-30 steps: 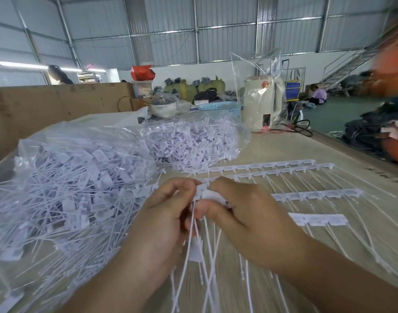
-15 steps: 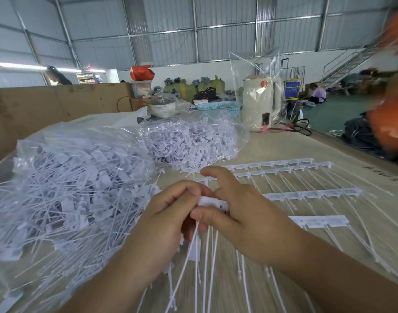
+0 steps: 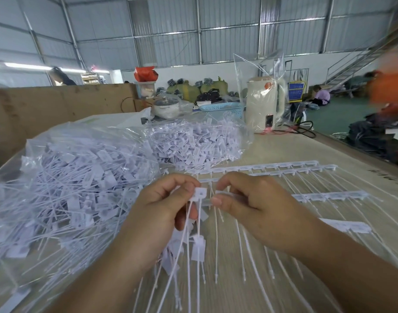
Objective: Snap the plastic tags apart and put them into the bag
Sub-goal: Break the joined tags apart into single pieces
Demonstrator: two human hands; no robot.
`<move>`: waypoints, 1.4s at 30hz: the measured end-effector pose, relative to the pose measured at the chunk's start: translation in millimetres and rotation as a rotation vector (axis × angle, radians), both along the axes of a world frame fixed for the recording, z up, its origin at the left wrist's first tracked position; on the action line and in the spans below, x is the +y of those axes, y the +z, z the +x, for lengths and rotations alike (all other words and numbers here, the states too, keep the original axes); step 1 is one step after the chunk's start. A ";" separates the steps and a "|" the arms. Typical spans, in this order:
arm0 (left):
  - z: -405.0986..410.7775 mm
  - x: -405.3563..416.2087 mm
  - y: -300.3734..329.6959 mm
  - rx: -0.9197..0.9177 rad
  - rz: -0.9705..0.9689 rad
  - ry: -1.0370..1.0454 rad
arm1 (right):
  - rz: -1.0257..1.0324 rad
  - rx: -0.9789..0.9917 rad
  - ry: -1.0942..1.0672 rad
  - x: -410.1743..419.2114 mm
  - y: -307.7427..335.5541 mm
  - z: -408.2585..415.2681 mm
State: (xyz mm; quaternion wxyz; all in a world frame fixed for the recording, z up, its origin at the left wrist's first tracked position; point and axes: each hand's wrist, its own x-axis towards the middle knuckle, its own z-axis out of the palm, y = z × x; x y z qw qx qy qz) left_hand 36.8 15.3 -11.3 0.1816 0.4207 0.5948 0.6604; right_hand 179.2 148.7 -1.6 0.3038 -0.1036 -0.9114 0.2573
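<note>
Close to me, my left hand (image 3: 161, 213) pinches one white tag (image 3: 199, 193) by its small square head, and more loose tags hang from that palm. My right hand (image 3: 250, 206) pinches the strip (image 3: 225, 197) that is left; its row of heads runs sideways, its thin tails hang down toward me. The two pinches sit just beside each other — I think the tag has just come free. The bag (image 3: 64, 177) lies to the left, so my left hand is nearer. It is clear, crinkly and full of thin white tags. More strips (image 3: 283, 170) lie flat on the pale wooden table (image 3: 272, 145) — farther off.
</note>
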 end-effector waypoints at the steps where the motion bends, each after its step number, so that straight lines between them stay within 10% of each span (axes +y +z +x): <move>1: -0.3 -0.4 0.7 0.045 -0.018 0.011 | -0.018 0.002 0.014 -0.3 -0.5 -0.9; 25: 9.2 -7.3 12.8 0.116 -0.032 -0.005 | 0.062 -0.088 0.111 -4.8 5.3 2.3; 42: 26.4 1.0 10.3 -0.001 0.084 0.150 | 0.114 0.224 -0.085 -29.2 -2.8 -8.0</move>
